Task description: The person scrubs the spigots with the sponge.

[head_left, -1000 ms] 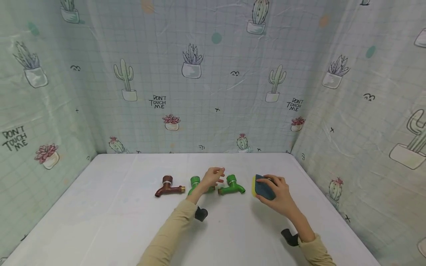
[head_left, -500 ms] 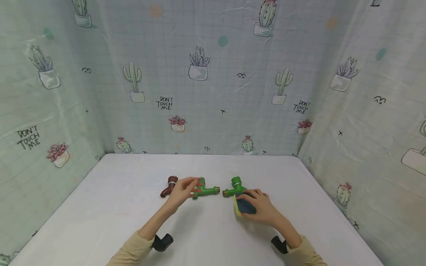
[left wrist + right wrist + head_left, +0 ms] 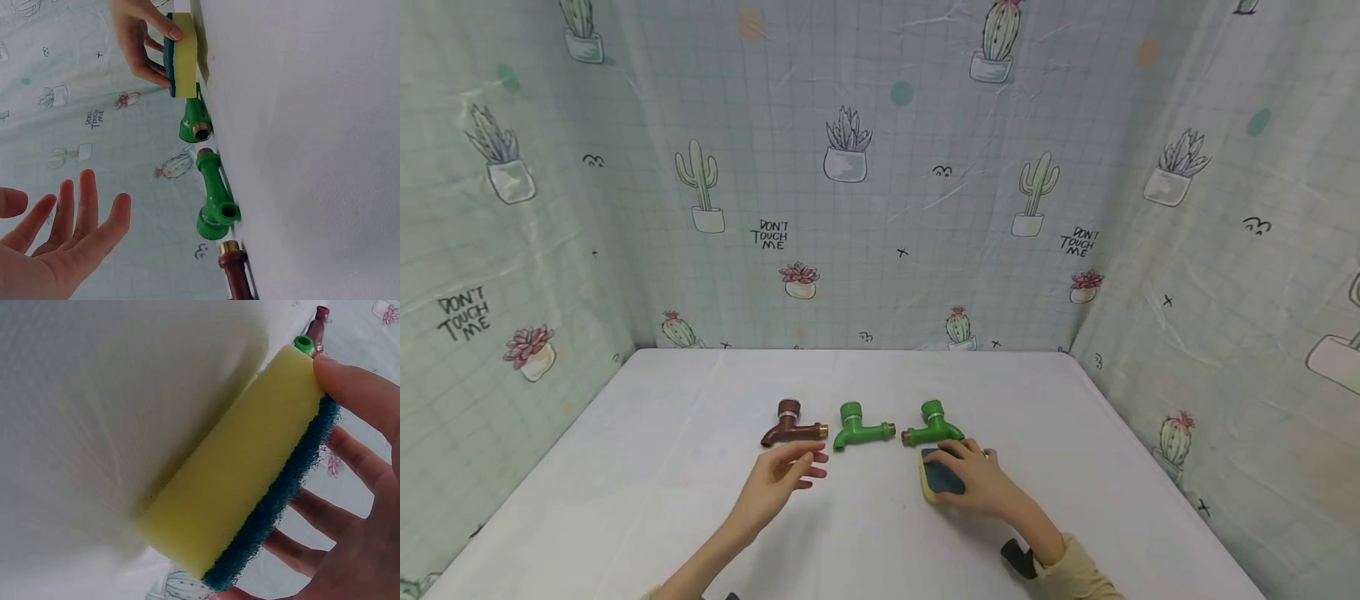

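Observation:
My right hand [image 3: 983, 485] grips a sponge [image 3: 937, 477] by its edges, just in front of the right green tap [image 3: 935, 427]. The sponge has a yellow foam side [image 3: 231, 462] facing the table and a dark blue-green scouring layer [image 3: 275, 494] on top. It lies at or very close to the tabletop; I cannot tell if it touches. My left hand [image 3: 772, 483] hovers with loosely bent fingers, holding nothing, in front of a brown tap [image 3: 790, 427]. Between the two other taps stands no gap filler; a second green tap [image 3: 859, 432] lies in the middle of the row.
The taps lie in a row across the white table [image 3: 625, 467], their brass-coloured threaded ends showing. A curtain [image 3: 880, 200] printed with cacti encloses the back and sides. A black wrist-camera piece [image 3: 1018, 558] shows beside the right sleeve [image 3: 1075, 571].
My right hand has carried the sponge left and nearer to me, down towards the table. My left hand has drawn back from over the taps, leftward and nearer, uncovering them.

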`<state>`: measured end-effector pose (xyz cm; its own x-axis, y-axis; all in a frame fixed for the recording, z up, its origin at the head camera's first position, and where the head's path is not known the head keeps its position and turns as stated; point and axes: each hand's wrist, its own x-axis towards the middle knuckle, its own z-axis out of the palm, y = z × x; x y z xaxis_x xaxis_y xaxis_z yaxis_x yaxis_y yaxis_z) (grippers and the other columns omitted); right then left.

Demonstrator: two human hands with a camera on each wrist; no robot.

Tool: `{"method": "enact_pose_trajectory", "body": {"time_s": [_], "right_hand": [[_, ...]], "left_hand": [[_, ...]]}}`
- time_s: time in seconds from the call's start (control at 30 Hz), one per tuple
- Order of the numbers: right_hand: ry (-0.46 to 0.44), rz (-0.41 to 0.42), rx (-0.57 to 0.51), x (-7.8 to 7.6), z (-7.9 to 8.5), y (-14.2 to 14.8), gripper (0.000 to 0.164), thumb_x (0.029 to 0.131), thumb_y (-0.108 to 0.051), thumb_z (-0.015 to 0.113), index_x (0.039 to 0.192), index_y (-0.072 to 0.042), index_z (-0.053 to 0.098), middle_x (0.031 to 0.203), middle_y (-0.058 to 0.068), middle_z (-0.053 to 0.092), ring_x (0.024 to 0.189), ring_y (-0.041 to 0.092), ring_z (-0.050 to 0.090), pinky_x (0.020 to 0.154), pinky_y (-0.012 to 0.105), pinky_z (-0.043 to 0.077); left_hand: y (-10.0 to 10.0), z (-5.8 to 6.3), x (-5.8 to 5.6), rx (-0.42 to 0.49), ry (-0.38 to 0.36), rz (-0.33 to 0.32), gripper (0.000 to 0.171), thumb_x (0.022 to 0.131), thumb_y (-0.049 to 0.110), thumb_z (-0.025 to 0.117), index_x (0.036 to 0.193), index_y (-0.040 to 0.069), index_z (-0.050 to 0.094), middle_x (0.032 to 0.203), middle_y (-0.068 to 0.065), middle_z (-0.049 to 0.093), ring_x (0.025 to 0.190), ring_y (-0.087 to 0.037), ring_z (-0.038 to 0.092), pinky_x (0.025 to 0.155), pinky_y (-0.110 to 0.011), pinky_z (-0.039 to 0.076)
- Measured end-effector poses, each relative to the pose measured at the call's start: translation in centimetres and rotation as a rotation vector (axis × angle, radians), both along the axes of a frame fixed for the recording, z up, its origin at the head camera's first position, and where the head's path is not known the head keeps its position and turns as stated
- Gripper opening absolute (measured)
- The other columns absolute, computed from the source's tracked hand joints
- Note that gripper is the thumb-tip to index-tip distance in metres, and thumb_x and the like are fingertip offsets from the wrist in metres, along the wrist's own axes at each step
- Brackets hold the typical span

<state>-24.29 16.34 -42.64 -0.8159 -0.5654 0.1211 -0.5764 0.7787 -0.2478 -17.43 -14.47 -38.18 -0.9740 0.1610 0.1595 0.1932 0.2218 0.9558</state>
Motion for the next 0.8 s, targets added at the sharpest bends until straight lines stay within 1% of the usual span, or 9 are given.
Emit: {"method": "enact_pose_trajectory", "body": {"time_s": [0.13, 0.3, 0.43, 0.53, 0.6, 0.67, 0.77, 0.8], "right_hand": [[-0.011, -0.003, 0.018, -0.1, -0.2, -0.1, 0.049, 0.075, -0.040, 0.068, 0.119, -0.028, 0.051, 0.128, 0.007, 0.046, 0.115, 0.034, 0.041, 0.078, 0.061, 0.035], [-0.021, 0.012, 0.032, 0.0, -0.6, -0.3, 0.051, 0.075, -0.041, 0.068, 0.120, -0.027, 0.050, 0.129, 0.008, 0.045, 0.116, 0.035, 0.040, 0.079, 0.063, 0.034], [-0.022, 0.020, 0.032, 0.0, -0.8, -0.4, 0.051, 0.075, -0.041, 0.068, 0.121, -0.027, 0.050, 0.130, 0.009, 0.045, 0.117, 0.036, 0.039, 0.079, 0.063, 0.033], [-0.018, 0.024, 0.026, -0.1, -1.0, -0.4, 0.050, 0.076, -0.041, 0.067, 0.121, -0.028, 0.050, 0.131, 0.010, 0.044, 0.118, 0.037, 0.038, 0.079, 0.062, 0.033], [-0.014, 0.029, 0.020, -0.2, -1.0, -0.3, 0.050, 0.076, -0.041, 0.067, 0.121, -0.028, 0.049, 0.132, 0.010, 0.043, 0.118, 0.036, 0.039, 0.079, 0.062, 0.033], [-0.012, 0.029, 0.006, -0.3, -1.0, -0.1, 0.050, 0.077, -0.043, 0.066, 0.122, -0.029, 0.049, 0.132, 0.009, 0.043, 0.119, 0.035, 0.039, 0.080, 0.062, 0.033], [-0.008, 0.019, -0.035, -0.4, -0.6, 0.5, 0.048, 0.078, -0.044, 0.064, 0.121, -0.029, 0.049, 0.132, 0.008, 0.044, 0.119, 0.033, 0.039, 0.082, 0.062, 0.033], [-0.003, 0.012, -0.054, -0.5, -0.4, 0.7, 0.047, 0.078, -0.044, 0.063, 0.121, -0.028, 0.050, 0.132, 0.008, 0.044, 0.119, 0.032, 0.039, 0.082, 0.062, 0.033]], "left_hand": [[0.3, 0.0, 0.5, 0.030, -0.017, -0.009, 0.032, 0.092, 0.016, 0.048, 0.115, -0.006, 0.053, 0.106, -0.026, 0.059, 0.084, -0.015, 0.065, 0.074, -0.029, 0.055], [0.5, -0.2, 0.8, 0.046, -0.017, -0.017, 0.032, 0.092, 0.015, 0.048, 0.115, -0.006, 0.053, 0.105, -0.025, 0.060, 0.084, -0.015, 0.065, 0.075, -0.032, 0.055], [0.6, -0.3, 0.8, 0.041, -0.006, -0.006, 0.030, 0.092, 0.014, 0.048, 0.114, -0.006, 0.054, 0.104, -0.025, 0.060, 0.083, -0.013, 0.065, 0.073, -0.028, 0.054], [0.8, -0.4, 0.5, 0.027, 0.004, 0.019, 0.028, 0.091, 0.012, 0.049, 0.112, -0.004, 0.056, 0.103, -0.024, 0.061, 0.081, -0.012, 0.065, 0.071, -0.024, 0.054], [0.9, -0.7, 0.2, -0.015, 0.037, 0.035, 0.026, 0.090, 0.010, 0.050, 0.111, -0.004, 0.057, 0.101, -0.023, 0.062, 0.080, -0.013, 0.066, 0.070, -0.023, 0.053], [1.0, -1.0, -0.3, -0.075, 0.076, 0.059, 0.024, 0.089, 0.009, 0.052, 0.109, -0.003, 0.059, 0.099, -0.020, 0.064, 0.081, -0.017, 0.066, 0.068, -0.021, 0.053], [0.9, -1.7, -1.3, -0.202, 0.147, 0.113, 0.022, 0.087, 0.009, 0.055, 0.107, 0.001, 0.061, 0.098, -0.014, 0.066, 0.082, -0.024, 0.064, 0.065, -0.019, 0.052], [0.8, -1.9, -1.6, -0.244, 0.165, 0.136, 0.021, 0.087, 0.009, 0.056, 0.106, 0.003, 0.062, 0.099, -0.012, 0.066, 0.083, -0.024, 0.064, 0.066, -0.020, 0.052]]}}
